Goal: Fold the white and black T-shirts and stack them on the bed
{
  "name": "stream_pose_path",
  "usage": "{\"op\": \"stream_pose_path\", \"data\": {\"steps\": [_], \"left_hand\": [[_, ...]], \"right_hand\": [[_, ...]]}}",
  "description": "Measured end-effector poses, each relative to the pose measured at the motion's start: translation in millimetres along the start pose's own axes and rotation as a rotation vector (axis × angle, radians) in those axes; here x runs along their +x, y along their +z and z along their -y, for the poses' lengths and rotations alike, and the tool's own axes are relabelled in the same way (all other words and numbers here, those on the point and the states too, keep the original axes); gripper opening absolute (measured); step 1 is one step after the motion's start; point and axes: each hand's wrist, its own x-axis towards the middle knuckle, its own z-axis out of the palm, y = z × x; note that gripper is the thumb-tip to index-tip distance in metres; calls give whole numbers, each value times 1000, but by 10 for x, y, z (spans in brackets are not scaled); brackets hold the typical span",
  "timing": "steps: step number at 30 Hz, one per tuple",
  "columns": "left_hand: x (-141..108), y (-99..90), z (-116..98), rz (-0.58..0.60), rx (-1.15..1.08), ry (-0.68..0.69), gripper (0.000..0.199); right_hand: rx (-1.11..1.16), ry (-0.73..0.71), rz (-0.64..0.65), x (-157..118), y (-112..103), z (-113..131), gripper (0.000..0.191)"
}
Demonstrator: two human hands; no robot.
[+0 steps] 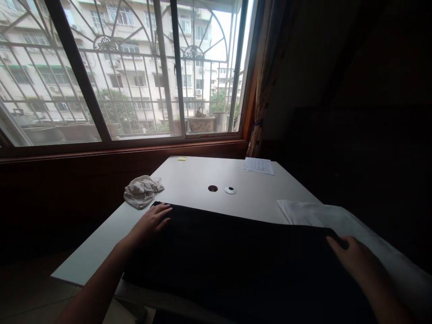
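A large piece of black cloth (243,261) spreads over the near part of the white table (192,180) and hangs past its near edge. On its far left corner rests my left hand (155,219), with fingers stretched out over the fabric. The far right corner is pinched in my right hand (349,254), thumb on top and the other fingers mostly hidden. Whether the cloth is a garment cannot be made out in the dim light.
A crumpled beige cloth (140,191) lies at the table's left edge. Beyond the black cloth are a round hole (212,189) and a white cap (230,190). Papers (259,165), a yellow note (182,159) and a whitish sheet (307,212) also lie there. A barred window (141,72) stands behind.
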Motion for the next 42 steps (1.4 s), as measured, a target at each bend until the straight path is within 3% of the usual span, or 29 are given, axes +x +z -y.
{"op": "stream_pose_path", "data": {"steps": [4, 7, 16, 20, 27, 34, 42], "left_hand": [[30, 301, -589, 247, 67, 124, 63], [-24, 461, -837, 235, 144, 110, 64], [-143, 335, -825, 224, 190, 145, 60], [-114, 247, -975, 263, 194, 148, 53], [73, 211, -1637, 376, 27, 406, 64], [330, 465, -2119, 438, -106, 609, 72], [843, 741, -2541, 485, -164, 684, 70]], "right_hand": [[39, 20, 75, -23, -36, 21, 66], [44, 3, 61, -52, -64, 54, 62], [14, -41, 52, -130, -155, 109, 61], [-13, -61, 37, -198, -202, 157, 61], [-16, -57, 13, -250, -233, 204, 56], [-6, -44, 33, -298, -283, 263, 57], [17, -47, 40, -302, -278, 254, 54]]}}
